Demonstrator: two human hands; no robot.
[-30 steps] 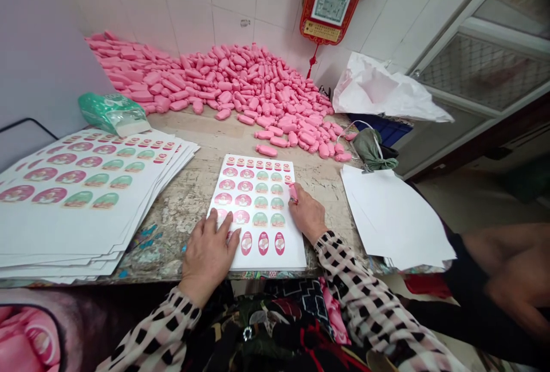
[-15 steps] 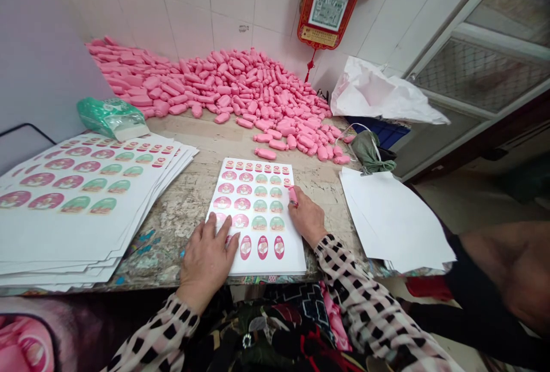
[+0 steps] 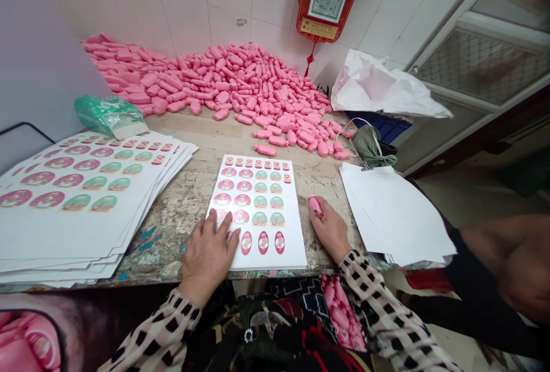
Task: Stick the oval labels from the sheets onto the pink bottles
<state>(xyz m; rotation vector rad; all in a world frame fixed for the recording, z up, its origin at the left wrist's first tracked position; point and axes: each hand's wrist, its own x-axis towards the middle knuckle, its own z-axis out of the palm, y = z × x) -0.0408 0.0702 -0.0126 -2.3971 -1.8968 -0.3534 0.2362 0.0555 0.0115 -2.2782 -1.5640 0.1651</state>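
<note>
My left hand (image 3: 209, 250) lies flat with its fingers apart on the lower left of a white sticker sheet (image 3: 292, 246), covering some of its stickers. Rows of pink and green rounded stickers and small red ones fill the sheet, with oval pink stickers (image 3: 263, 243) along the bottom. Just right of the sheet, over the worn tabletop (image 3: 189, 188), my right hand (image 3: 330, 227) is closed around a small pink bottle (image 3: 315, 206). One end of that bottle shows beyond my fingers; the rest is hidden.
Small pink bottles (image 3: 258, 82) are heaped against the tiled wall. Stacked sticker sheets (image 3: 98, 228) and a green plastic bag (image 3: 109, 117) lie left. At right are white sheets (image 3: 391, 217), a grey-green cloth bundle (image 3: 373, 148) and a blue crate (image 3: 382, 127). Another person's leg (image 3: 481, 292) is beside the table.
My right hand has moved right, off the sticker sheet's edge, with the pink bottle in it. My left hand stays on the sheet. The view has shifted slightly.
</note>
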